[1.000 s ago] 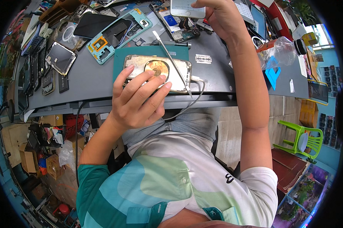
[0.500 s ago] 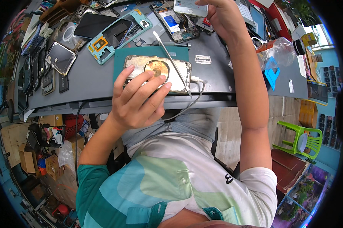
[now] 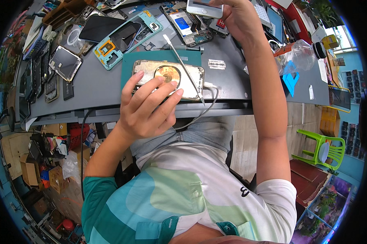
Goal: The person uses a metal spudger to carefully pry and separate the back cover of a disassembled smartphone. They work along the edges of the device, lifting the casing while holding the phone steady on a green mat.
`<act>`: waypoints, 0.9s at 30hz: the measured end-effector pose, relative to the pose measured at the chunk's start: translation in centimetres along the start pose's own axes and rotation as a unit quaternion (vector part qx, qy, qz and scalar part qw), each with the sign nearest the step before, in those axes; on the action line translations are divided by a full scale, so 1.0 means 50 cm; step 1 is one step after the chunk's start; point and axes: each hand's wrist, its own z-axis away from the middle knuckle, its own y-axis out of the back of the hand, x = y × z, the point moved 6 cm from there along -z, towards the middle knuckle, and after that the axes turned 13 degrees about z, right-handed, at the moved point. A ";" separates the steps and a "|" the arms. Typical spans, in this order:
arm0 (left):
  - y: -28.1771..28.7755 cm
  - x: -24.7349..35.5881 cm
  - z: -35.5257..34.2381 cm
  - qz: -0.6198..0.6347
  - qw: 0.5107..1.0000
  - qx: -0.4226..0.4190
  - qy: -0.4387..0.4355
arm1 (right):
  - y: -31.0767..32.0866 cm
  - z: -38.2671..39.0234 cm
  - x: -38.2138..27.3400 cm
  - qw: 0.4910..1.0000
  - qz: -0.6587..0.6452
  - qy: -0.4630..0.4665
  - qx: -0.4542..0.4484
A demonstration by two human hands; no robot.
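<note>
My left hand (image 3: 149, 107) lies with spread fingers across an opened smartphone (image 3: 191, 77), touching its pale metal back near a round copper-coloured coil; the thumb is mostly hidden. A slim metal pry tool (image 3: 179, 59) rests slantwise over this phone's right part. At its right end a white cable plug (image 3: 210, 85) meets the phone, and the cable curves down over the desk edge. Beneath is a green mat (image 3: 127, 61). At the top edge, my right hand (image 3: 240, 20) grips a white smartphone (image 3: 208, 11), partly cut off by the frame, its fingers curled at the right side.
A razor blade (image 3: 216, 64) lies right of the mat. Behind are a light-blue phone frame (image 3: 155, 30), a dark screen panel (image 3: 100, 27) and an opened phone (image 3: 187, 26). A clear plastic bottle (image 3: 301, 55) lies at right, near a blue stand (image 3: 290, 79). Battery (image 3: 68, 90) at left.
The display on the white smartphone in my right hand has turned from a bright page to a darker one. Both hands stay nearly where they were.
</note>
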 end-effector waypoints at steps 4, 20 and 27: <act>0.000 0.001 -0.002 0.000 1.000 0.008 -0.004 | -0.002 -0.001 -0.002 1.000 -0.015 0.016 -0.002; 0.000 0.000 0.001 0.017 1.000 -0.005 0.015 | -0.013 -0.004 -0.016 0.992 -0.089 0.055 -0.072; 0.001 0.001 0.000 0.017 1.000 -0.005 0.017 | -0.017 -0.003 -0.022 0.993 -0.089 0.055 -0.056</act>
